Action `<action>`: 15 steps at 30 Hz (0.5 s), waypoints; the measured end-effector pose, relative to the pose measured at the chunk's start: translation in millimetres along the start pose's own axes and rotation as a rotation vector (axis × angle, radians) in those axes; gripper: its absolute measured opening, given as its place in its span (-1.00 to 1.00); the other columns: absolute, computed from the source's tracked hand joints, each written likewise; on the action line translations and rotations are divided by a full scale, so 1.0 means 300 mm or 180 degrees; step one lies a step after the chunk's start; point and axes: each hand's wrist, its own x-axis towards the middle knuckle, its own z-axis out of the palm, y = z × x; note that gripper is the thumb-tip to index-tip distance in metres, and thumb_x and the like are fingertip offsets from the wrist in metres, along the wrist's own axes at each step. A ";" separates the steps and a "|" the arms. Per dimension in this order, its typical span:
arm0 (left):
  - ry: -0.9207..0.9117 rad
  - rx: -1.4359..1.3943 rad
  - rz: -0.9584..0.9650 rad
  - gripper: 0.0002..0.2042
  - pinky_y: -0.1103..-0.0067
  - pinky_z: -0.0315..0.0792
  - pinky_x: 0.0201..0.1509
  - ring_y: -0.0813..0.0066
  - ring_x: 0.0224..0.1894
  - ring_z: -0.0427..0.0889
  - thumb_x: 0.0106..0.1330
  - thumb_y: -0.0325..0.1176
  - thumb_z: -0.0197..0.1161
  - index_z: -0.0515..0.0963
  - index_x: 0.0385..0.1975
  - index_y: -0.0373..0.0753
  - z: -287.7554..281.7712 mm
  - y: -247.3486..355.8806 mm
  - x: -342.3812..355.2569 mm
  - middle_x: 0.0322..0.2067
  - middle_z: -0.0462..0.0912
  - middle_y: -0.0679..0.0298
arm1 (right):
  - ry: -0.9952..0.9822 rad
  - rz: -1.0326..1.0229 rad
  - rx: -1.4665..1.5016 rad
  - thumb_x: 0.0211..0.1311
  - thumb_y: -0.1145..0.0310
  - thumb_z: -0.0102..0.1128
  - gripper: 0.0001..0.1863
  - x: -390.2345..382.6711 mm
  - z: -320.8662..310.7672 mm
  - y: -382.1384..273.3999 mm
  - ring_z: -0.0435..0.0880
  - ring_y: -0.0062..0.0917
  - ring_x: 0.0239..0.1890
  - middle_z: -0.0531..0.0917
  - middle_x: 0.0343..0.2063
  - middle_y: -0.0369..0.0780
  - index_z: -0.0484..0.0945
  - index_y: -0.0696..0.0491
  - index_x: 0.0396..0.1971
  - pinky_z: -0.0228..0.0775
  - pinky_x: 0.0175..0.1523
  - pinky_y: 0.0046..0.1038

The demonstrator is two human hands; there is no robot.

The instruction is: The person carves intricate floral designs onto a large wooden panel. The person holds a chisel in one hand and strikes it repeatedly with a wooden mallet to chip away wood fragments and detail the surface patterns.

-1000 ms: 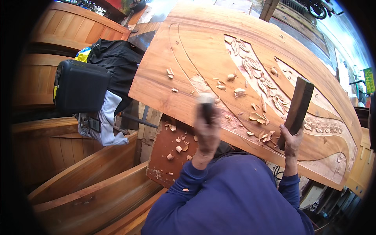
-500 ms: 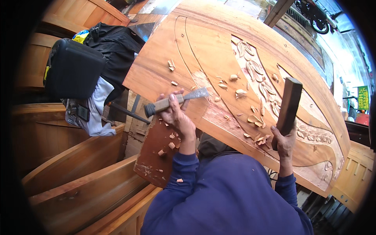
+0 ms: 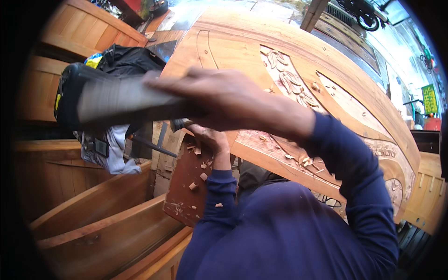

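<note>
My right hand (image 3: pixel 228 100) is closed on a dark wooden block (image 3: pixel 121 100), used-looking and bar-shaped. Motion smears both the hand and the block as they pass in front of the panel's left side. Below and behind them, my left hand (image 3: pixel 211 138) is partly covered; the end of a chisel (image 3: pixel 178 124) handle sticks out from it. The blade is hidden by my right arm. A broad wooden panel (image 3: pixel 233 35) lies under my hands, carved with a leafy vine band (image 3: pixel 291 79) and curved grooves. Curled wood shavings (image 3: pixel 305 161) lie on it.
A brown board (image 3: pixel 179 198) with wood chips is beside my left forearm. Left of the panel sit a black case (image 3: pixel 70 95), a black bag (image 3: pixel 128 58) and a pale cloth (image 3: pixel 116 158). Wooden panels (image 3: pixel 93 224) stand at lower left. A motorcycle (image 3: pixel 366 16) is far right.
My right hand has swung the wooden block from the panel's right side across to the left. It now covers much of my left hand and the chisel.
</note>
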 end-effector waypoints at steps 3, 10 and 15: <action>-0.0038 -0.0259 -0.0273 -0.59 0.36 0.39 0.28 0.27 0.11 0.55 0.46 -0.33 0.32 0.35 0.15 -0.39 -0.010 0.005 0.005 0.04 0.54 0.03 | -0.1720 -0.1590 -0.2614 0.27 0.31 0.31 -0.42 0.217 0.095 0.041 0.77 -0.43 -0.24 0.66 -0.21 -0.30 0.54 -0.59 0.24 0.52 -0.26 -0.36; 0.0254 -0.0702 -0.0630 -0.68 0.38 0.39 0.31 0.35 0.06 0.53 0.46 -0.44 0.28 0.35 0.08 -0.39 0.025 0.058 -0.029 0.03 0.53 0.09 | -0.1134 -0.1318 -0.1553 0.44 0.16 0.12 -0.74 0.271 0.149 -0.036 0.77 -0.44 -0.21 0.67 -0.25 -0.36 0.62 -0.55 0.00 0.58 -0.30 -0.49; 0.0003 -0.0277 -0.0410 -0.65 0.51 0.57 -0.01 0.48 -0.13 0.54 0.48 -0.41 0.27 0.27 0.10 -0.31 0.004 -0.070 -0.049 -0.05 0.49 0.16 | -0.1621 -0.2208 -0.2899 0.32 0.22 0.27 -0.66 0.271 0.257 0.086 0.77 -0.46 -0.12 0.70 -0.14 -0.34 0.62 -0.55 0.03 0.63 -0.15 -0.39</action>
